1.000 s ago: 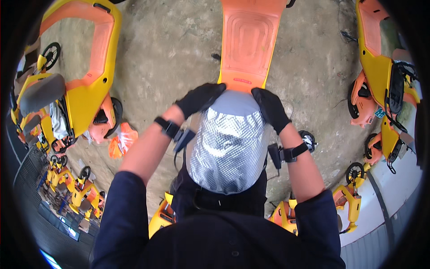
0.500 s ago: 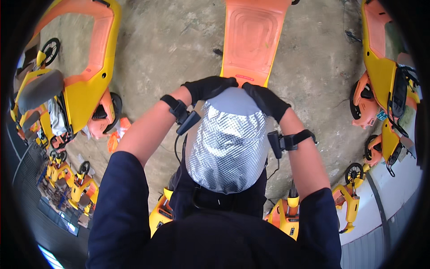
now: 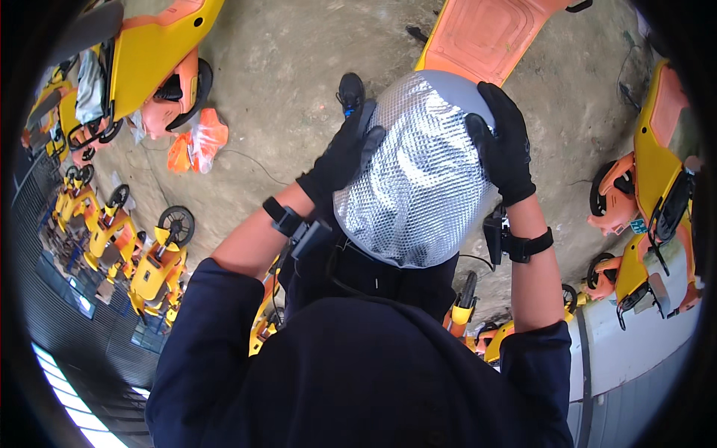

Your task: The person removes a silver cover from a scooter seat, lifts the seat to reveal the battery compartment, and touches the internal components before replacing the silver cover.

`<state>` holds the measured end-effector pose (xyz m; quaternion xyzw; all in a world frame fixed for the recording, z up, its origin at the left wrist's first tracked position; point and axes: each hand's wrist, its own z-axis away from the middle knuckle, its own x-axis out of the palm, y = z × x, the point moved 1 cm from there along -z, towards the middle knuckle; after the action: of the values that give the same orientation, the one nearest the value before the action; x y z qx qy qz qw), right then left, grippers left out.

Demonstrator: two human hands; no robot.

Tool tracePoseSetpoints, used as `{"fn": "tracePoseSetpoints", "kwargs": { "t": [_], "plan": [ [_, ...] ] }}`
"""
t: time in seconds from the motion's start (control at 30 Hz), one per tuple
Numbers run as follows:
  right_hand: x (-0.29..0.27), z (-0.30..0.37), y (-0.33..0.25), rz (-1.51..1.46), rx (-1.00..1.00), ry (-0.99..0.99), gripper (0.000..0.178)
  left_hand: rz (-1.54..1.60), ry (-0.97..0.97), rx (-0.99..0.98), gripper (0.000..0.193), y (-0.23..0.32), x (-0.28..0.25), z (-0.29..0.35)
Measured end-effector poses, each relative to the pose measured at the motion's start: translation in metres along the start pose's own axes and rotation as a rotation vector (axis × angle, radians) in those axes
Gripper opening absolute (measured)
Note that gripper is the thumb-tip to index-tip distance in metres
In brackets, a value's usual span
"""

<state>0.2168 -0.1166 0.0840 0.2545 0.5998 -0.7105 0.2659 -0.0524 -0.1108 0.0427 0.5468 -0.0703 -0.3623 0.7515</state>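
Left hand [image 3: 345, 157] and right hand [image 3: 508, 145], black-gloved, at a silver cover [image 3: 414, 194]

Item: one silver cover, rounded, domed, placed before your dark trousers [image 3: 414, 284], at the near end of an orange footboard [image 3: 482, 37].

Hands: your left lies along the cover's left edge, thumb and fingers parted; your right cups its upper right side, thumb on the face, fingers by the rim. Whether either pinches the edge, you cannot tell.

Handling (judged): light, thin and pliant as a skin, slick under your gloved palms, liable to crease or tear if pinched mid-face. What lies beneath is hidden; the full shape suggests something firmer. Best held by the rim, opposite sides, with flat fingers.

Materials: foil-like face, embossed in a fine grid, wrinkled, glossy; smooth matt grey panel [image 3: 457, 91] at the far end. Footboard: moulded plastic, nested rounded-rectangle ridges, yellow-edged. Floor [image 3: 276, 45]: rough, stained, concrete-like. Plastic bag [image 3: 208, 136], left: crumpled, orange and white.
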Motion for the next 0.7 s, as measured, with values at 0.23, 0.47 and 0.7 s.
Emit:
{"fn": "tracePoseSetpoints", "kwargs": {
  "t": [0.23, 0.47, 0.7],
  "plan": [
    [0.005, 0.027, -0.003, 0.085, 0.038, 0.134, 0.046, -0.076, 0.088, -0.295, 0.038, -0.044, 0.007, 0.028],
    [0.0, 0.196, -0.021, -0.726, 1.023, 0.187, 0.046, 0.093, 0.027, -0.253, 0.041, 0.022, -0.019, 0.032],
    [-0.085, 0.124, -0.095, -0.373, 0.36, 0.273, 0.059, 0.016, 0.12, 0.29, 0.047, 0.142, -0.078, 0.011]
  ]
}}
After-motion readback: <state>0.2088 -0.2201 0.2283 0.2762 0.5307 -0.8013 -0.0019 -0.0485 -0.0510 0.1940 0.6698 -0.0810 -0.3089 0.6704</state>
